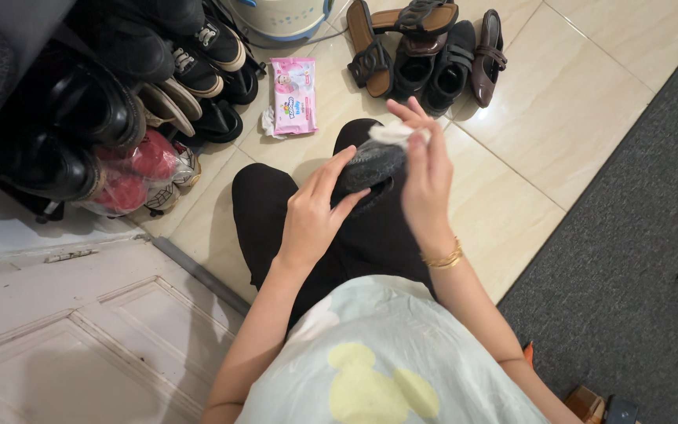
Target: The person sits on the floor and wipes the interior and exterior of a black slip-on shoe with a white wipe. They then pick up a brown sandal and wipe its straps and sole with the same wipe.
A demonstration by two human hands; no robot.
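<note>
1. Your left hand (311, 216) was curled around a dark shoe (370, 166), fingers along its near side and thumb underneath, holding it above your lap. That grip covered only 1 end, so the shoe could have twisted or slid toward your knees if you had pressed hard at its far end.

2. Your right hand (425, 177) pinched a white wipe (399, 133) between thumb and fingertips, pressed to the top of the shoe just beyond your left fingers. The wipe was bunched small; it could have slipped out of the pinch, and your bare fingertips would then have rubbed the dirt instead.

3. The gold bangle (442, 259) sat on your right wrist, behind the hand. It might have slid forward and scraped the shoe.

4. The pink wipe packet (294, 96) lay on the tiled floor (559, 102) beyond your left hand, well apart from it. Reaching for it would have meant freeing 1 hand, leaving the shoe unsteady on your black trousers (276, 212), which could have picked up loosened grime.

5. Sandals and dark shoes (433, 55) lay ahead of your right hand; a dropped shoe could have knocked into them.
</note>
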